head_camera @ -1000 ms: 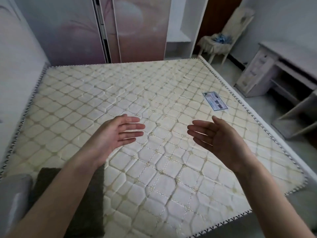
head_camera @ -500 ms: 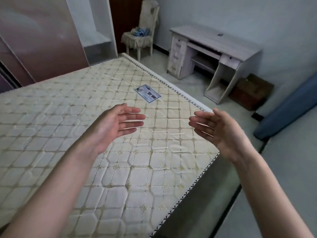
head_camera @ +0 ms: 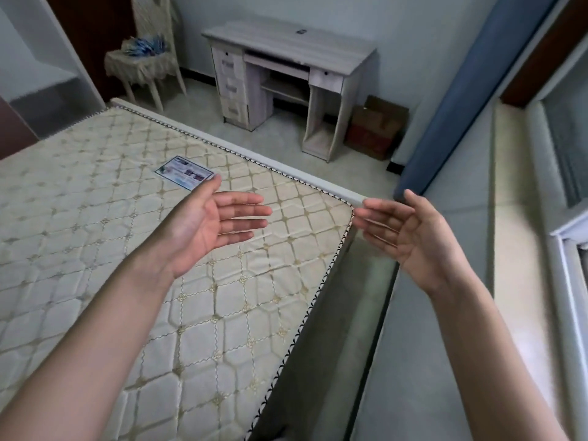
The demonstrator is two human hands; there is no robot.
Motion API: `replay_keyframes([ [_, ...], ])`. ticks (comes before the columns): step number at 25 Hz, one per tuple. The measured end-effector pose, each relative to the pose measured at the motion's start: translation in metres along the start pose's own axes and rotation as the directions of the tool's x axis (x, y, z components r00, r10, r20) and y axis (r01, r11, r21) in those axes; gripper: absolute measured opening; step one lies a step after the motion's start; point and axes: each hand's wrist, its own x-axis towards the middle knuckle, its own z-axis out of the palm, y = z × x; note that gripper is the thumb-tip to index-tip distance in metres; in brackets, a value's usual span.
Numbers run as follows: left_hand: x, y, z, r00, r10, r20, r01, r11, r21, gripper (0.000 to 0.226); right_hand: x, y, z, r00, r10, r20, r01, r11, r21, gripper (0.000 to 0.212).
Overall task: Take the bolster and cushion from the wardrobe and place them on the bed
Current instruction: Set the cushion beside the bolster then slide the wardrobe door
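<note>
Bedroom view swung right: desk (head_camera: pixel 286 43) now 12 o'clock, wardrobe gone from view. Left hand (head_camera: pixel 203 227), right hand (head_camera: pixel 413 233) spread, empty; bed (head_camera: pixel 95 218) bare, fetching not begun.

The view swings rightward: the wardrobe doors and the dark patch at the bed's near left edge drop out of frame, while the desk (head_camera: pixel 286 43), a brown box (head_camera: pixel 375 128) and a blue curtain (head_camera: pixel 477 90) come in. The right hand (head_camera: pixel 413 237) now sits past the bed (head_camera: pixel 95 249) corner, seemingly over the floor, instead of over the mattress.
</note>
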Motion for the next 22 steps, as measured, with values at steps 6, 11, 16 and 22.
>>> replay_keyframes([
  [6, 0.050, 0.017, 0.037, 0.990, -0.026, 0.141, 0.017, 0.998, 0.061, 0.066, -0.003, -0.020, -0.037, 0.995, -0.031, -0.097, 0.037, 0.997, 0.070, 0.054],
  [11, 0.113, 0.035, 0.070, 0.966, -0.042, 0.257, 0.011, 0.993, 0.122, 0.065, 0.011, -0.039, -0.067, 0.985, -0.063, -0.161, 0.077, 0.993, 0.084, 0.052],
  [16, 0.198, 0.054, 0.095, 0.938, -0.090, 0.334, 0.028, 0.982, 0.185, 0.062, 0.058, -0.065, -0.093, 0.969, -0.057, -0.241, 0.071, 0.996, 0.049, 0.051],
  [22, 0.312, 0.087, 0.122, 0.908, -0.147, 0.392, 0.056, 0.971, 0.234, 0.061, 0.133, -0.109, -0.128, 0.937, -0.074, -0.340, 0.111, 0.989, 0.092, 0.051],
])
